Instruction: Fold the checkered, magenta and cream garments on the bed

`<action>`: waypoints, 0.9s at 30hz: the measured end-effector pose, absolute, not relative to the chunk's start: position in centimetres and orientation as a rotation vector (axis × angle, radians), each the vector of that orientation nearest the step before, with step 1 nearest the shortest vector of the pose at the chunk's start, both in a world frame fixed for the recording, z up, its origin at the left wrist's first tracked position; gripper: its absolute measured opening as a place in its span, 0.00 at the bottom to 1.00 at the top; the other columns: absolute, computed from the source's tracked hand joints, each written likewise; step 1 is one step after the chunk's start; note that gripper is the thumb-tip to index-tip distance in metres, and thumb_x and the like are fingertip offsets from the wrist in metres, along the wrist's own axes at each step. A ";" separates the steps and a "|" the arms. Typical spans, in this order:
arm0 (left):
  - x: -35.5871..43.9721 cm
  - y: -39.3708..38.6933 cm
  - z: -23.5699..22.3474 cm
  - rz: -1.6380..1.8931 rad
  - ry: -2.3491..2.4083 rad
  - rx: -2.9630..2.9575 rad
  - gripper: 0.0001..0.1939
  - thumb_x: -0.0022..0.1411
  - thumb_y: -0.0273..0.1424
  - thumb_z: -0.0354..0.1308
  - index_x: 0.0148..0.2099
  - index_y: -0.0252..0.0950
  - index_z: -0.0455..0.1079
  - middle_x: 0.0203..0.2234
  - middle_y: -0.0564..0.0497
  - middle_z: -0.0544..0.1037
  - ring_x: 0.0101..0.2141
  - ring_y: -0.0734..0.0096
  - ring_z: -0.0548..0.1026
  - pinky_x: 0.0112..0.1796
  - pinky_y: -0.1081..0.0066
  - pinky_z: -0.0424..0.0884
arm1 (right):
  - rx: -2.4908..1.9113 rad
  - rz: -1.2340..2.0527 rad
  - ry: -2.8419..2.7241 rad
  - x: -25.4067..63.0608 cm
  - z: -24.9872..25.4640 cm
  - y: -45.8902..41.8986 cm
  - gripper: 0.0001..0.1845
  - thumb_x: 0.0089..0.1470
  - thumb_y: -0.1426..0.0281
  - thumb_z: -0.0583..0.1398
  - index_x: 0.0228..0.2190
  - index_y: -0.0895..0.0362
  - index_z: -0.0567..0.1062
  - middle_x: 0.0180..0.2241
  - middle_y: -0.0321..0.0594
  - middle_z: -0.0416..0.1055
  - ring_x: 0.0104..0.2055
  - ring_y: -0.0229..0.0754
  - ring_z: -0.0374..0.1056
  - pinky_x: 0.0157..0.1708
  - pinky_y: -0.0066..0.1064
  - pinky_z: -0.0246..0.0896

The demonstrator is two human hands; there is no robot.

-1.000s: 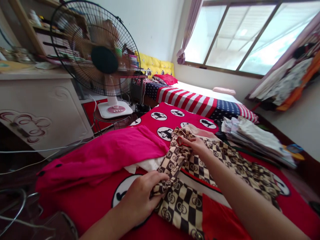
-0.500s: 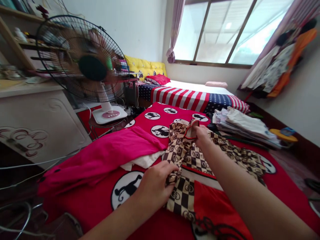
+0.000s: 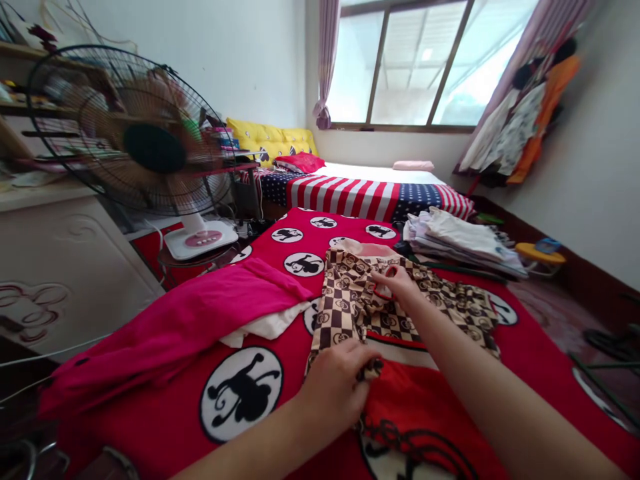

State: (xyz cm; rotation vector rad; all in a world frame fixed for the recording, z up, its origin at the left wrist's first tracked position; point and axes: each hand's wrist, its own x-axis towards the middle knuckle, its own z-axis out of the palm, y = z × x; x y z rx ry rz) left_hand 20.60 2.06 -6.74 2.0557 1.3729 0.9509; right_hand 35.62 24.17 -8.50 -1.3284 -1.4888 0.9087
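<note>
Left hand (image 3: 336, 383): thumb and fingers closed, with no visible gap, on a bunched near corner of the checked garment (image 3: 345, 303)
Red panel (image 3: 420, 390): right of that hand and touching the checked cloth, dark cord (image 3: 387, 430) looped on its near part; whether it is joined on cannot be told
Right hand (image 3: 403, 288): farther off, thumb and fingers pinching a red-trimmed edge, part of which the fingers hide
Garment's place: centre to right of the red cover (image 3: 165, 410), rumpled
Garment's direction: left part runs near to far, reaching back from the left hand; the rest stretches rightward, long axis left to right, right end slanting nearer; which end is the top cannot be told
Since half a second ago: the red-trimmed opening, then lifted as a loop, sits lower and flatter; checks left of the red panel have mostly gone from sight; more pale pink cloth (image 3: 367, 249) shows at the far edge
Magenta cloth (image 3: 185, 320): left, well apart from both hands, over white cloth (image 3: 273, 325)
Folded stack (image 3: 463, 240): far right
Bed (image 3: 350, 195): farthest, beneath the window (image 3: 410, 67)
</note>
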 end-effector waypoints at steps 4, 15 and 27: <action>20.2 2.3 -6.1 1.286 1.391 1.837 0.21 0.56 0.22 0.56 0.52 0.41 0.69 0.43 0.51 0.77 0.42 0.69 0.75 0.46 0.72 0.68 | -1.352 0.960 -1.375 35.6 -8.2 24.3 0.17 0.37 0.71 0.65 0.31 0.55 0.65 0.26 0.32 0.69 0.29 0.39 0.70 0.30 0.32 0.70; 19.9 3.0 -5.8 0.896 1.279 2.061 0.13 0.65 0.35 0.54 0.49 0.40 0.73 0.35 0.52 0.80 0.33 0.71 0.76 0.36 0.74 0.69 | -1.408 0.353 -1.731 36.0 -7.1 21.6 0.32 0.44 0.70 0.63 0.53 0.58 0.67 0.60 0.51 0.59 0.63 0.56 0.51 0.62 0.48 0.45; 20.1 7.2 -11.1 0.536 1.737 2.430 0.38 0.59 0.56 0.48 0.65 0.40 0.58 0.67 0.37 0.48 0.65 0.43 0.46 0.61 0.42 0.38 | -1.473 0.039 -2.481 35.8 -9.6 19.8 0.25 0.59 0.56 0.53 0.52 0.55 0.72 0.58 0.47 0.64 0.61 0.53 0.57 0.61 0.52 0.40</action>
